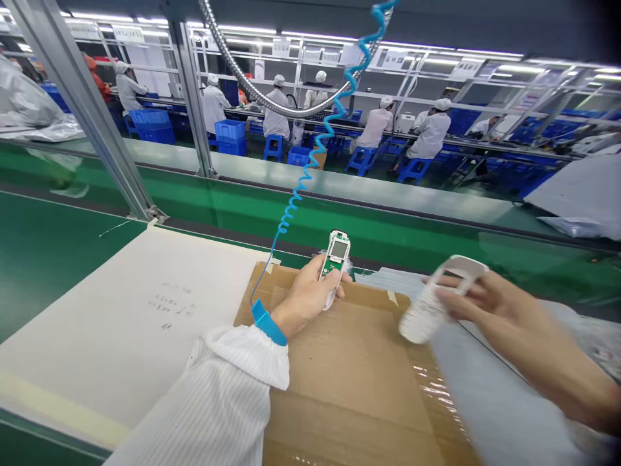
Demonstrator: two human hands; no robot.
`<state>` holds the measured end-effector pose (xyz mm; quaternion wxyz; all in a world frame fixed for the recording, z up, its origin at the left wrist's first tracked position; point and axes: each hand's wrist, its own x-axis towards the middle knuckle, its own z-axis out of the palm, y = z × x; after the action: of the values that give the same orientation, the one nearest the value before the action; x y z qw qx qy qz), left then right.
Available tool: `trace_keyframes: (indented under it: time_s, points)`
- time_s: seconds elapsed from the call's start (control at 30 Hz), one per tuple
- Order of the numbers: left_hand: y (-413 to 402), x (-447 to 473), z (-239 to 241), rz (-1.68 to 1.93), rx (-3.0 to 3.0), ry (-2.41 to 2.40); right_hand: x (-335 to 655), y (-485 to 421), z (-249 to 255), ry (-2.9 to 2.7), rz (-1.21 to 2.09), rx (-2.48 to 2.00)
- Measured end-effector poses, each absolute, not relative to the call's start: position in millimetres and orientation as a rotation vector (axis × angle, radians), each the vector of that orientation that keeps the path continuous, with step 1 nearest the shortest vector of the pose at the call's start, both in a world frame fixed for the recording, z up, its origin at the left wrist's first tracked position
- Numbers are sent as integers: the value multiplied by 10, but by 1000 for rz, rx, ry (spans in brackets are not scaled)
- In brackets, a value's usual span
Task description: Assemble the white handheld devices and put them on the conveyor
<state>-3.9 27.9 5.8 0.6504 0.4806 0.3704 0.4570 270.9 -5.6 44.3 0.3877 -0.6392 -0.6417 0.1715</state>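
Note:
My left hand (305,299) is closed round a small white device (336,257) with a grey screen and a green circuit board showing; it is held upright over a cardboard sheet (349,375). A blue wrist strap (268,322) with a coiled blue cord (310,162) sits on that wrist, above a white sleeve. My right hand (485,304), blurred by motion, grips a white plastic cover (439,299) to the right of the device, apart from it.
A white mat (121,323) with faint writing lies left of the cardboard. A green conveyor belt (388,226) runs across behind. A metal post (92,123) and a flexible metal hose (252,90) stand near. Several workers in white sit at far benches. Grey foam sheets (490,395) lie at right.

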Motion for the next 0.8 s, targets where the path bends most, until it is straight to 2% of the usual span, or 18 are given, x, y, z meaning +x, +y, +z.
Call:
trace_keyframes:
  time_s: [0.07, 0.17, 0.3, 0.5, 0.67, 0.8]
  points:
    - [287, -37, 27, 1049, 1162, 907, 2195, 52, 374, -1349, 862, -1434]
    - [315, -45, -11, 1112, 1211, 994, 1647, 250, 101, -1098, 1115, -1174]
    - [360, -79, -29, 1012, 1091, 1174, 1480, 371, -209, -1066, 1319, -951]
    - [407, -124, -28, 868, 1072, 1148, 1712, 351, -266, -1119, 1354, -903]
    - [446, -168, -44, 1143, 1381, 1403, 1726, 346, -227, -1046, 1349, -867]
    - [406, -144, -75, 1191, 1645, 1268, 1724, 328, -213, -1072, 1339, -949]
